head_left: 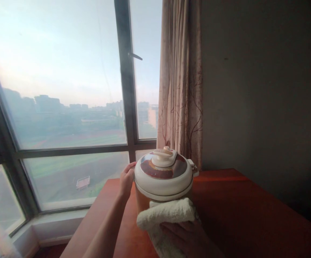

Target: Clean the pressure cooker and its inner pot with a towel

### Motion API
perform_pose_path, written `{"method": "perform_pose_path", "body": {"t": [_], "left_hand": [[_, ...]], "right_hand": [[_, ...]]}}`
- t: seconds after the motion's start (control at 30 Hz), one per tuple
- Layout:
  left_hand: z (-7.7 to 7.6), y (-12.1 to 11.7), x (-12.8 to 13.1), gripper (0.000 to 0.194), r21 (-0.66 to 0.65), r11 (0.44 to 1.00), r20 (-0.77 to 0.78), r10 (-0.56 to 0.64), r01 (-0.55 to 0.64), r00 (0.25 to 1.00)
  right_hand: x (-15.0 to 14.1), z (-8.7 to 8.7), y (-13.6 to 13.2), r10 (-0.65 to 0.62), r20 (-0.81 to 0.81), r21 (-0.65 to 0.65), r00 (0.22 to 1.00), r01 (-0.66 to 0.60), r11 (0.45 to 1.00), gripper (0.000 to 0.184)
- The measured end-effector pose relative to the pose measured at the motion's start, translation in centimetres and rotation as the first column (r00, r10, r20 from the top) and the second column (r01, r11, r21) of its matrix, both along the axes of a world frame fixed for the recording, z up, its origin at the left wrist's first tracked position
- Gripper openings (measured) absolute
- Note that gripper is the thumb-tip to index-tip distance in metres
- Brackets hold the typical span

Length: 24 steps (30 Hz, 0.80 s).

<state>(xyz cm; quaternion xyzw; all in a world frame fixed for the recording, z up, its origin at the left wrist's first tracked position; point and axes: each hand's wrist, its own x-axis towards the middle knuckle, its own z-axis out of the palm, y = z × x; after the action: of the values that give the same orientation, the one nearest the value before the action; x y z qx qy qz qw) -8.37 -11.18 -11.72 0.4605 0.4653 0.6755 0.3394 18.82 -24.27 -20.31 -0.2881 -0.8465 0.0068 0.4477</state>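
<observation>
A cream and brown electric cooker (164, 175) with a domed lid and a top handle stands on a red-brown wooden table (241, 208). My left hand (126, 179) rests against the cooker's left side, its fingers curled round the lid rim. My right hand (183, 233) presses a folded white cloth (166, 213) against the front of the cooker's body, just under the lid. Part of the cloth hangs down over my right hand.
A large window (64, 107) with dark frames fills the left, looking out over fields and buildings. A patterned beige curtain (180, 82) hangs behind the cooker. A grey wall (265, 89) stands to the right, close to the table's far edge.
</observation>
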Motion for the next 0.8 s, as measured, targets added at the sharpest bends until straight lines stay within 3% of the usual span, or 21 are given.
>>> {"method": "perform_pose_path", "body": {"t": [0.07,0.1,0.17,0.3,0.5,0.7,0.8], "left_hand": [[0.1,-0.2,0.0,0.050,-0.003,1.000,0.005,0.000,0.000,1.000],[0.1,-0.4,0.1,0.050,-0.005,1.000,0.007,0.001,-0.001,1.000],[0.2,-0.6,0.1,0.049,-0.006,1.000,0.011,0.004,-0.004,1.000],[0.5,-1.1,0.3,0.048,-0.019,1.000,0.024,0.008,-0.008,1.000],[0.7,-1.5,0.5,0.046,-0.023,1.000,0.045,0.020,-0.019,0.999],[0.2,-1.1,0.3,0.044,-0.012,1.000,0.042,0.026,-0.025,0.999],[-0.1,-0.8,0.2,0.042,-0.005,0.999,0.045,0.037,-0.037,0.998]], "right_hand": [[0.2,1.7,0.8,-0.030,0.235,0.166,0.971,-0.010,0.986,0.068],[0.0,2.5,1.3,-0.104,0.240,0.239,0.965,0.046,0.970,0.073],[-0.3,3.9,2.4,-0.223,0.078,0.304,0.972,0.190,0.933,0.072],[-0.7,5.0,4.7,-0.251,-0.282,0.222,0.926,0.317,0.922,0.062],[-0.9,2.7,6.1,-0.330,-0.575,-0.043,0.749,0.375,0.926,0.045],[-3.0,-0.5,4.1,-0.473,-0.756,-0.356,0.453,0.322,0.877,0.051],[-4.0,-3.0,2.4,-0.594,-0.758,-0.559,0.269,0.202,0.804,0.060]]}}
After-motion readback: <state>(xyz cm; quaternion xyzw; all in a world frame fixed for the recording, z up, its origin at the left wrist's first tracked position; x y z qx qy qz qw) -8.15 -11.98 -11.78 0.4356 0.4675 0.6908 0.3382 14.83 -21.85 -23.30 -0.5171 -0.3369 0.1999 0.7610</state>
